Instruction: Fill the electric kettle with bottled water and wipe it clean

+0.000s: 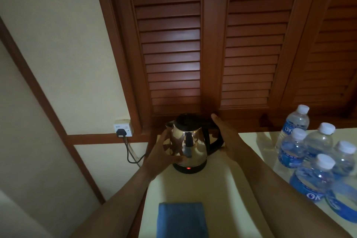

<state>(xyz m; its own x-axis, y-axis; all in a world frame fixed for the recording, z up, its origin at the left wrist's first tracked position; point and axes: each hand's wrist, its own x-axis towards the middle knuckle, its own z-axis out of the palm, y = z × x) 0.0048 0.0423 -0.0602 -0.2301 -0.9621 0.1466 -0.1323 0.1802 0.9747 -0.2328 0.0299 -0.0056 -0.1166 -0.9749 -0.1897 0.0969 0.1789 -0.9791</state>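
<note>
A shiny steel electric kettle point(190, 141) with a black lid and black handle stands on its black base point(188, 169), where a red light glows. My left hand point(164, 152) curves around the kettle's left side, thumb low on its front. My right hand point(225, 137) is at the black handle on the right, fingers stretched up behind it; whether it grips the handle I cannot tell. A folded blue cloth point(181, 219) lies on the table close to me. Several water bottles point(316, 160) with white caps and blue labels stand at the right.
The pale table point(228, 189) ends just left of the kettle. A black cord point(131, 152) runs from the base to a plug in the wall socket point(123, 128). Brown louvred shutters point(193, 44) rise directly behind the kettle.
</note>
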